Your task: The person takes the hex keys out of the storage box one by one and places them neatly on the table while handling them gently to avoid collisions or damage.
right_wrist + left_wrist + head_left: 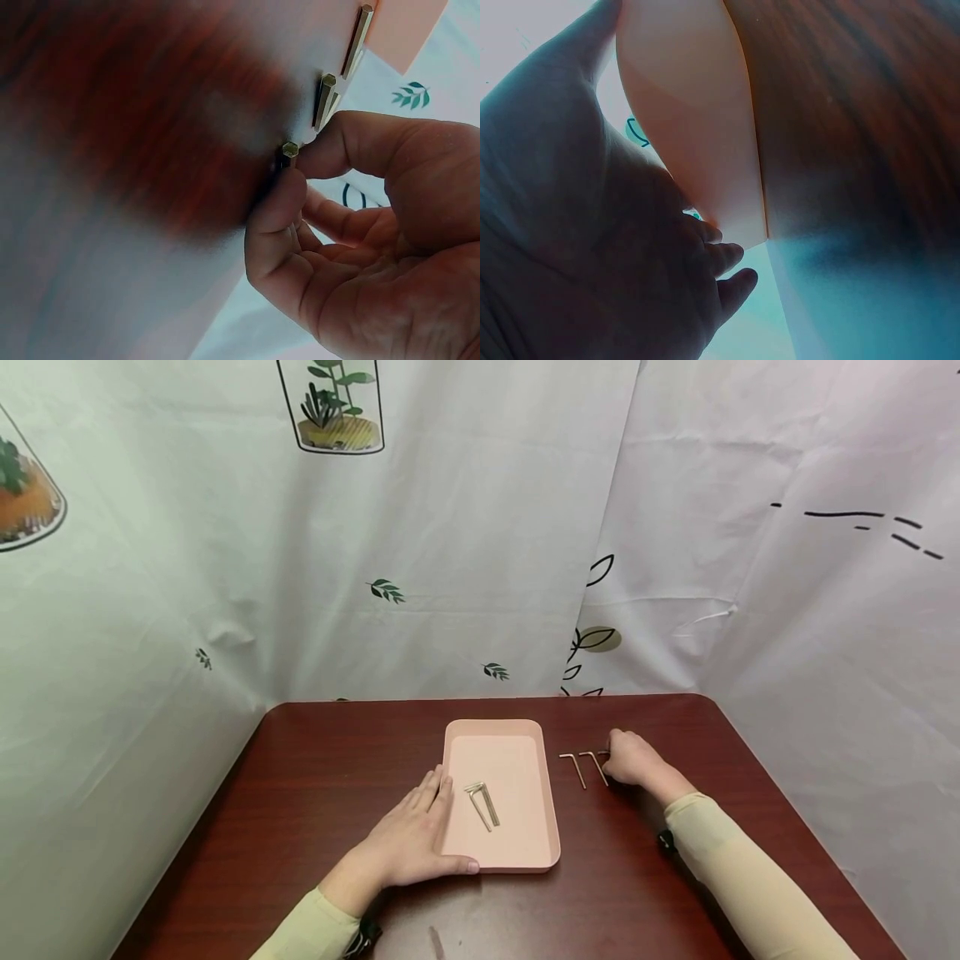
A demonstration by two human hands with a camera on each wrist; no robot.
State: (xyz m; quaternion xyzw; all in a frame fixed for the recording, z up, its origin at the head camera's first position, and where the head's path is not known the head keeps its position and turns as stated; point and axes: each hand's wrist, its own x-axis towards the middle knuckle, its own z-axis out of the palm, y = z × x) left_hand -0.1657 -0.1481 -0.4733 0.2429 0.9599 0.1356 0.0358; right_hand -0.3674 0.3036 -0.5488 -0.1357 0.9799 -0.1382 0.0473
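Observation:
My left hand [408,839] lies along the left side of a pink tray [525,852], its fingers straight against the wall and the thumb at the near rim. In the left wrist view, that hand [615,210] touches the tray's side wall [697,127]. Inside the tray lie hex keys [480,810], close together. To the right of the tray, my right hand [632,758] pinches another hex key [290,150] between thumb and fingertips, at the tabletop. Two L-shaped hex keys, one nearer the tray [577,771] and one beside the hand [596,767], lie on the table.
The dark red-brown wooden table [352,752] has rounded far corners. White fabric [480,568] printed with leaves and plants hangs behind it and along both sides. A small streak [436,942] shows on the table near the bottom edge.

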